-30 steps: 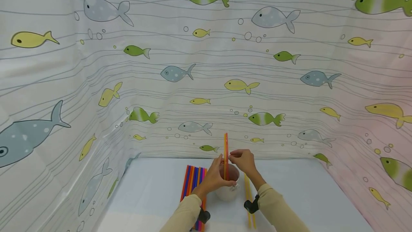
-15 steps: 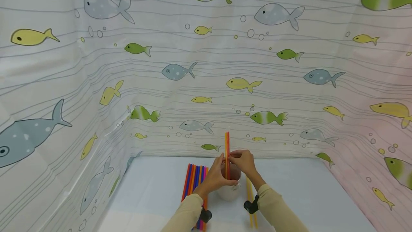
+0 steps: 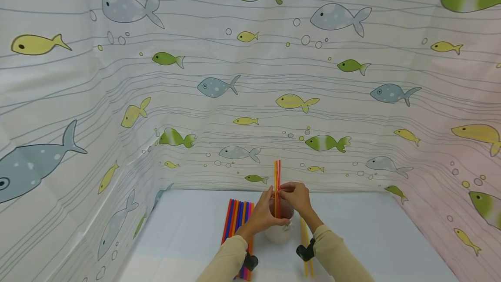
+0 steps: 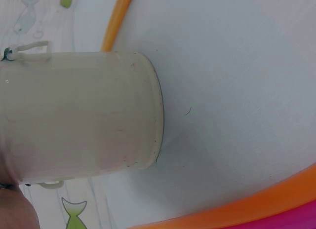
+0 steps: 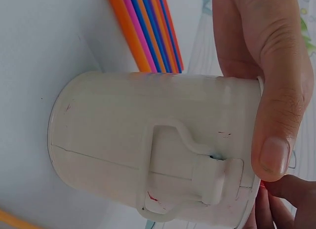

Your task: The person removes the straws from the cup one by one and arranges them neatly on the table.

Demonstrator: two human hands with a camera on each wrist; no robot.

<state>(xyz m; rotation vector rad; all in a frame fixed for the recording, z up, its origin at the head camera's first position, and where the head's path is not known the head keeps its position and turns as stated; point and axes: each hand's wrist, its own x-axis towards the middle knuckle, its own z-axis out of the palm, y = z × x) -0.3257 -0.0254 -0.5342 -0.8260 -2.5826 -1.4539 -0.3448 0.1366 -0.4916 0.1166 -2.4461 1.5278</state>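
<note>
A cream-white pail (image 3: pixel 278 235) with small side handles (image 5: pixel 170 209) stands upright on the table. My left hand (image 3: pixel 261 217) holds it at the rim, thumb on the near side and fingers toward the back. An orange-yellow straw (image 3: pixel 275 173) and a red straw (image 3: pixel 279 171) rise upright from the pail, tops slightly apart. My right hand (image 3: pixel 296 196) is at the far right of the rim, its thumb and forefinger pinching the red straw. In the right wrist view, the left thumb (image 5: pixel 276 120) presses the pail's rim. The straws' lower ends are hidden inside.
Several coloured straws (image 3: pixel 232 216) in red, blue, orange and pink lie side by side left of the pail, partly under the left forearm. Two yellow straws (image 3: pixel 306 256) lie on the right by the right wrist. A fish-print curtain (image 3: pixel 250 99) surrounds the white table (image 3: pixel 364 229).
The red straw's top has shifted slightly right, away from the orange-yellow one. The left hand keeps its hold on the pail. The head view has shifted a little.
</note>
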